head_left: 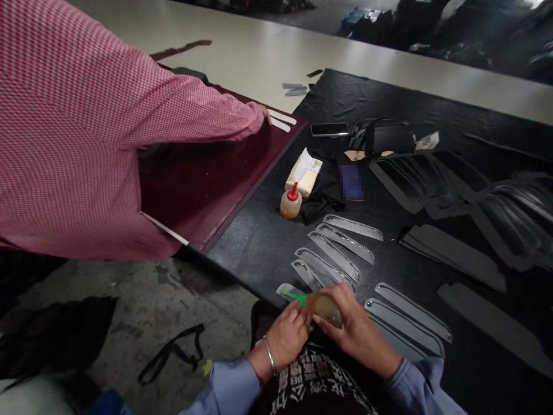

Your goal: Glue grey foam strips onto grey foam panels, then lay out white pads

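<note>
Right hand (351, 323) grasps bottle (329, 311) by tabletop's (242, 63) near edge; left hand's (288, 335) grip cannot be determined. Bottle appears light, squeezable, best held by its body.

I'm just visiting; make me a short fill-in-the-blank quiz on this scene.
1. The right hand holds a squeeze bottle whose nozzle is coloured ____.
2. The standing bottle by the tissue pack has a tip coloured ____.
3. The bracelet is on the ____ wrist.
4. The phone lies on a ____-coloured sheet.

Missing words: green; red; left; black.
</note>
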The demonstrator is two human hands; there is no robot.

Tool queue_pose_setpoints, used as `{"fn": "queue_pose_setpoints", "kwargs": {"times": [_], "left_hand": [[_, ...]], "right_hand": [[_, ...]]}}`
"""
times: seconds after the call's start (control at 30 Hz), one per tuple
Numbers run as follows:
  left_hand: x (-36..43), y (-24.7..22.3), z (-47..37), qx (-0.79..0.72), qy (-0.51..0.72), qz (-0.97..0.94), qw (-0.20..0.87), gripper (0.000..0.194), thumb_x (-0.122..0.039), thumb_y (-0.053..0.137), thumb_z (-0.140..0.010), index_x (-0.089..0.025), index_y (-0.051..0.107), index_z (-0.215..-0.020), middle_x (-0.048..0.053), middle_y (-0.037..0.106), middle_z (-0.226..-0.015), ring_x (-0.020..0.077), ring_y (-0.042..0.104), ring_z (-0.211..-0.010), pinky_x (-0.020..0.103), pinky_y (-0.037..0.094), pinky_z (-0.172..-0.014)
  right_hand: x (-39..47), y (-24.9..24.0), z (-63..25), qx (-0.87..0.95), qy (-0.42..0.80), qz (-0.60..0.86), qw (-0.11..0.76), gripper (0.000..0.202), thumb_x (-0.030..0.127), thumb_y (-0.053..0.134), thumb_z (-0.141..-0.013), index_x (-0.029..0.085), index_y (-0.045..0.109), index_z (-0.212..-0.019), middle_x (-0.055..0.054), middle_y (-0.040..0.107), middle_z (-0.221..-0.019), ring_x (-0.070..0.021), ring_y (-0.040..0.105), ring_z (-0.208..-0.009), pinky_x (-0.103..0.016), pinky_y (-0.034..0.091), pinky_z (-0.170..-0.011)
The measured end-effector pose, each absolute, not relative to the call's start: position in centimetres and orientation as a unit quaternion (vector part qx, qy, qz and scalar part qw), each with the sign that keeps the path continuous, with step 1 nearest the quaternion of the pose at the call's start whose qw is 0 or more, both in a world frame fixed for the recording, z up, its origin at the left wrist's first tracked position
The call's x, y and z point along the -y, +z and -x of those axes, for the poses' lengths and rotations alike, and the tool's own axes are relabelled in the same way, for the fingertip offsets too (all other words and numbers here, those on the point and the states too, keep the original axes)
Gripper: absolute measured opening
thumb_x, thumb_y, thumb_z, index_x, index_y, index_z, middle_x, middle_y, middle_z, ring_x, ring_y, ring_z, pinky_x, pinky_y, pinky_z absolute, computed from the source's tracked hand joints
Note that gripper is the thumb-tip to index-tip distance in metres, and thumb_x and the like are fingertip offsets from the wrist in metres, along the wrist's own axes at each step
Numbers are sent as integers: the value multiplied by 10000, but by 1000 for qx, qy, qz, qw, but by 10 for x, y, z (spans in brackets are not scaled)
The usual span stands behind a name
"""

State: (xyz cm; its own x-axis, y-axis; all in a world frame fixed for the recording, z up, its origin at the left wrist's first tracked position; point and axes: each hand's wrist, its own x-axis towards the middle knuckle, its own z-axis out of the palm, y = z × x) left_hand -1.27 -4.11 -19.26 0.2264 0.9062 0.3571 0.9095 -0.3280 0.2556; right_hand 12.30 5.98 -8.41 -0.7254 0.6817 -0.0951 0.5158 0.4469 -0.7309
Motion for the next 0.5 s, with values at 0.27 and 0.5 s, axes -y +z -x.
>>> {"fn": "queue_pose_setpoints", "kwargs": {"times": [0.27,0.5], "left_hand": [[41,-194,14,584,-228,779,2,291,-191,454,-853,-103,530,-1120,86,647,-994,193,548,-1021,350,473,-921],[38,-184,14,566,-222,794,8,297,-147,406,-847,-52,547,-1090,130,637,-992,212,555,-1002,369,474,-924]], "right_hand": [[-63,-82,-128,851,364,364,109,272,246,554,-800,224,474,-1059,-64,477,-969,-209,515,-903,-344,474,-770],[-56,-72,-149,844,348,397,99,242,246,544,-799,230,491,-1034,-58,483,-921,-193,523,-814,-332,483,-695]]}}
